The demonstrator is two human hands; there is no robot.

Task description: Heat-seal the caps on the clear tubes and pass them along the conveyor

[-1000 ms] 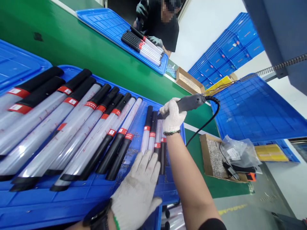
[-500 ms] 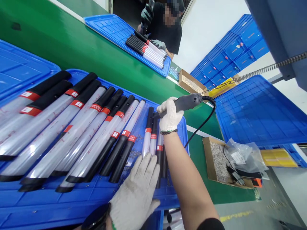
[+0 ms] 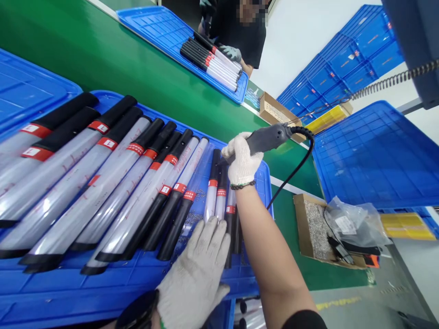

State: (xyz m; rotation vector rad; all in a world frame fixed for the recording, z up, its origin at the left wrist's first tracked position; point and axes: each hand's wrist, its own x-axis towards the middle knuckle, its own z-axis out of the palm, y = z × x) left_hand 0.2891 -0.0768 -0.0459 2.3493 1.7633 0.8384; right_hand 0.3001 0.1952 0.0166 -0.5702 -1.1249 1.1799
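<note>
Now your right hand (image 3: 243, 160) grips the tool (image 3: 269, 139) further left over the tubes (image 3: 210, 204); your left hand (image 3: 193, 274) lies flat, fingers straight.

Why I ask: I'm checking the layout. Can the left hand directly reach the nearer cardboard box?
Probably not directly: the right forearm stretches between the left hand and the nearer cardboard box.

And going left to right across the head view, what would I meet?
Leftmost red-banded tube, dark wristband, gloved left hand, gloved right hand, nearer cardboard box, lower yellow package.
</note>
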